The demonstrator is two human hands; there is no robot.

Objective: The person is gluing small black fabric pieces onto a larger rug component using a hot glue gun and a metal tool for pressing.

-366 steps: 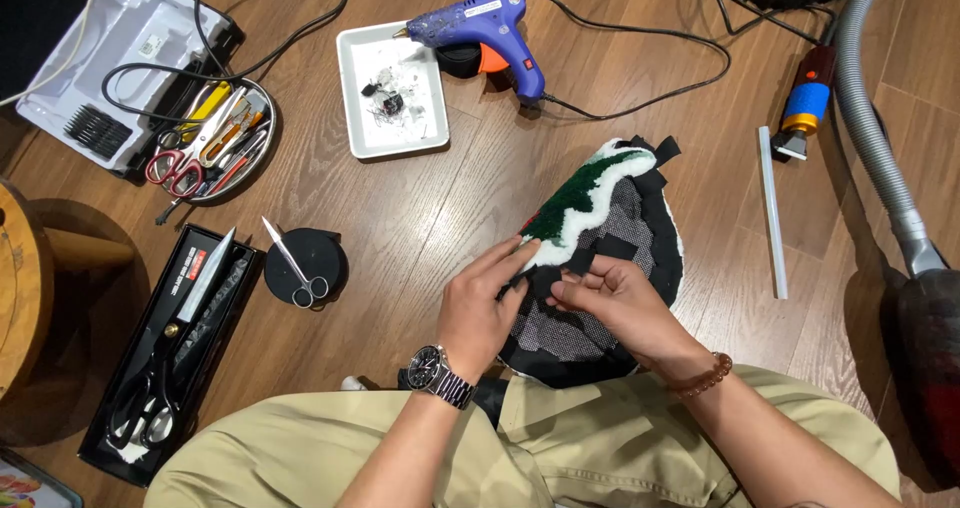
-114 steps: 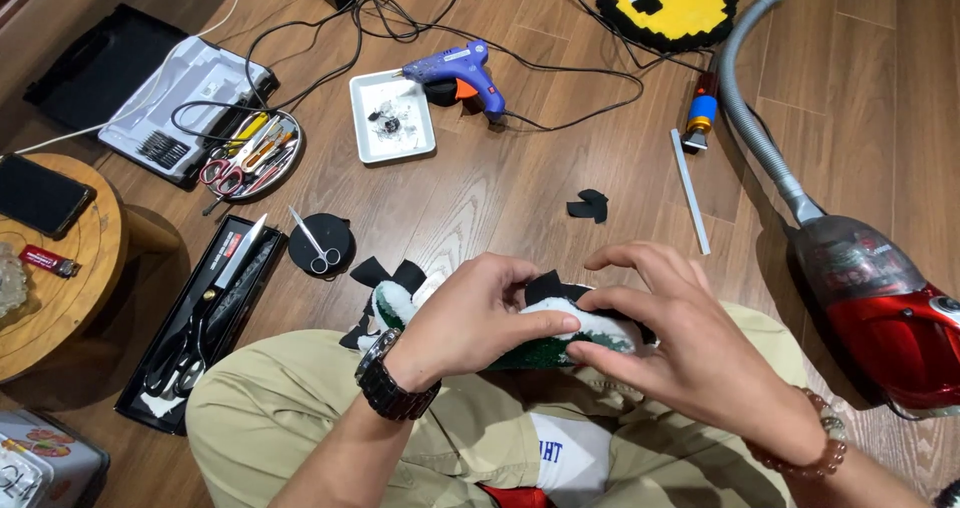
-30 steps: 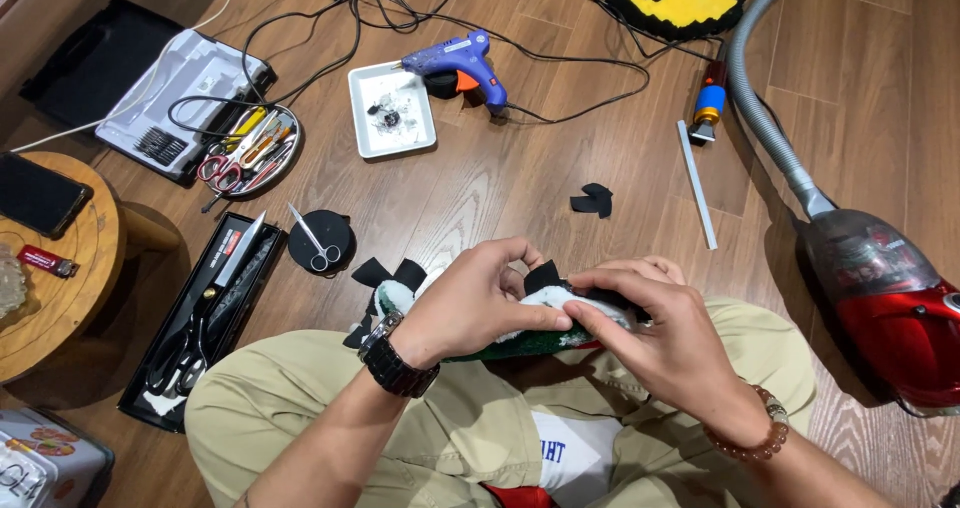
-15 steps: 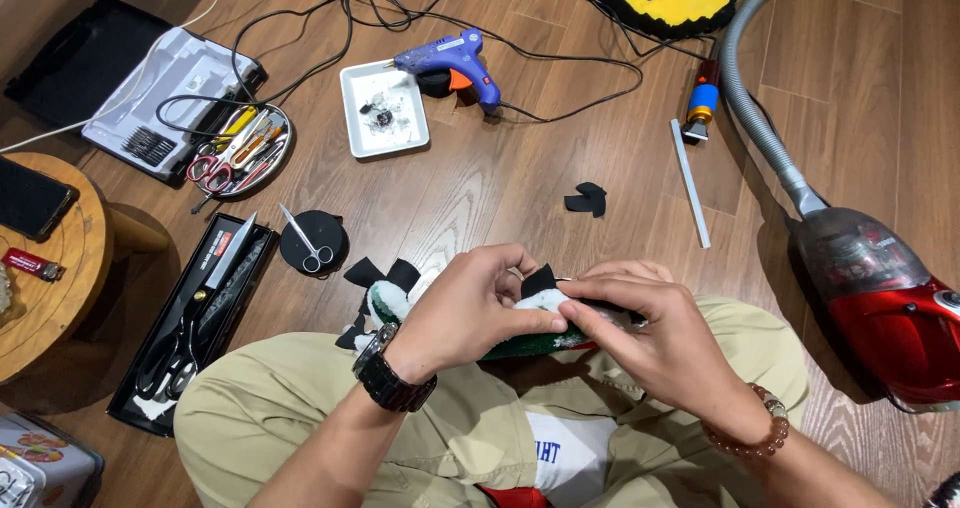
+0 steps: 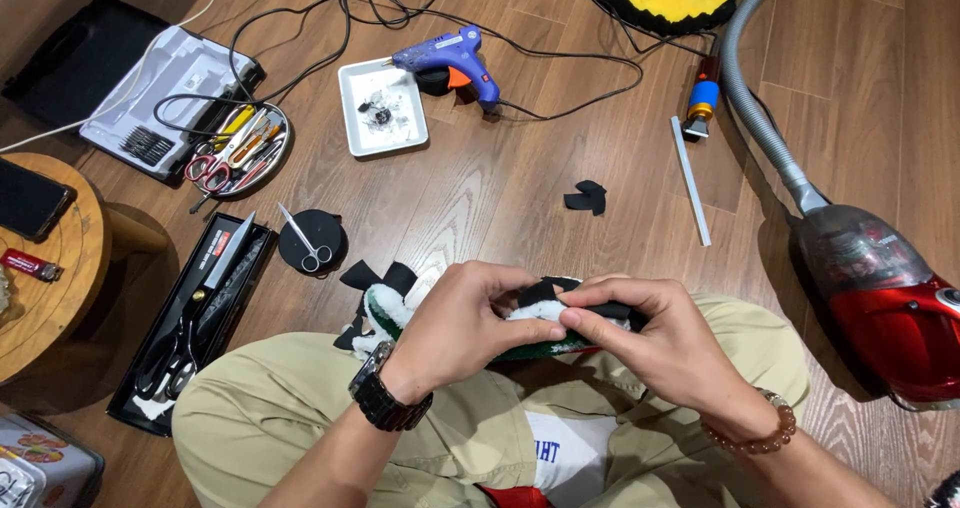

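A tufted rug piece (image 5: 392,308) in green, white and black rests on my lap, mostly hidden under my hands. My left hand (image 5: 465,323), with a black watch on the wrist, grips its upper edge. My right hand (image 5: 650,338), with a bead bracelet, pinches a black patch and white pile at the piece's middle. The fingertips of both hands meet there.
On the wood floor: a blue glue gun (image 5: 450,60) beside a white tray (image 5: 355,118), a black scrap (image 5: 586,198), a white glue stick (image 5: 690,180), small scissors on a black disc (image 5: 310,241), a black case with shears (image 5: 190,318), a red vacuum cleaner (image 5: 885,308), a round wooden stool (image 5: 45,288).
Over the last second my hands have stayed on the tufted piece with only small finger shifts. Twelve seconds ago the piece lay flat on the floor; now it is folded on my lap.
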